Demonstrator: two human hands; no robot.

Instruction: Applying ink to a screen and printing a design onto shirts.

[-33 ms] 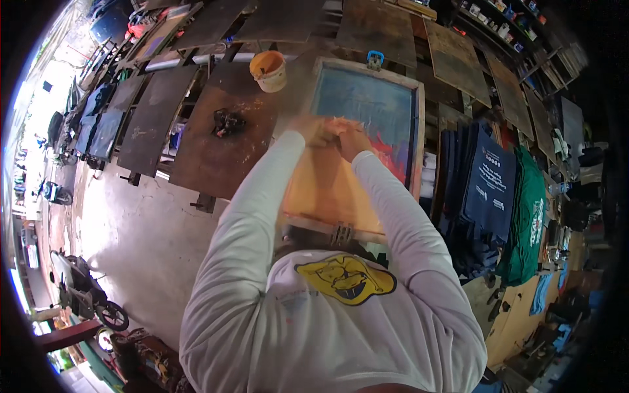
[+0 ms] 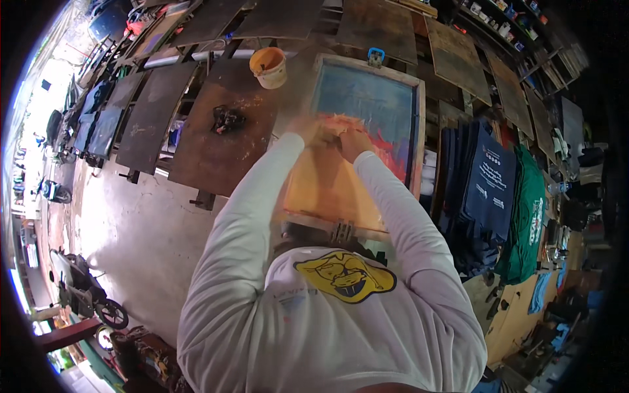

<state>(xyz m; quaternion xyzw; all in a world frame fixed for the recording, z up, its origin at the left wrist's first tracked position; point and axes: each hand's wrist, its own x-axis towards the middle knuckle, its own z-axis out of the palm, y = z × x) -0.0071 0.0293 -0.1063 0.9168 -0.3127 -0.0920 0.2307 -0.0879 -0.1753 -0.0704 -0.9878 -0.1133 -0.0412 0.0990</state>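
Observation:
A wood-edged printing screen lies before me, its mesh blue in the far part and orange in the near part. Wet red-orange ink runs across its middle. My right hand is closed at the ink line, on what looks like a squeegee, mostly covered by my hands. To its left, over the screen's left side, my left hand is smeared by motion, its fingers unclear. A blue-handled clamp sits at the screen's far edge, and a metal hinge clamp at the near edge.
A white bucket with an orange inside stands beyond my left hand. A dark crumpled lump lies on the brown board at left. Stacked navy shirts and green shirts hang on the right. Several more boards line the far side.
My left hand has shifted slightly left, away from my right hand, and is more blurred. My right hand stays nearly in place.

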